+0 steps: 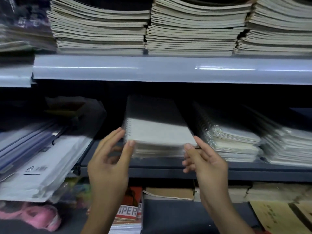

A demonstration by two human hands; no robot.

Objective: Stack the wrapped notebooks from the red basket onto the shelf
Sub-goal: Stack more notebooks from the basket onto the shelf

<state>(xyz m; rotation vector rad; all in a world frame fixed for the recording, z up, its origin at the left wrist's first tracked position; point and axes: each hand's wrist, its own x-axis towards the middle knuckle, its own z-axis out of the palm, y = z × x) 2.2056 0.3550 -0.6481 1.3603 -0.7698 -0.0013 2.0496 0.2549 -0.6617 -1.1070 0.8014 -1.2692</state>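
Stack of wrapped notebooks (158, 137) resting on the dark middle shelf (168, 171), near its front edge, spiral bindings on the left side, plastic wrap glinting. Left hand (109, 159) at the stack's front left corner — fingers spread and loosely curved, thumb tip and fingertips touching the wrap, not clamped round it. Right hand (202, 162) at the front right corner, fingers apart and relaxed, index tip against the top edge — nothing held. More spiral notebooks (236, 142) stacked just beside, toward the shelf's right end. White plastic packets (42, 166) slanting off the left end. Tall piles of thin exercise books (152, 27) along the upper shelf (152, 70).
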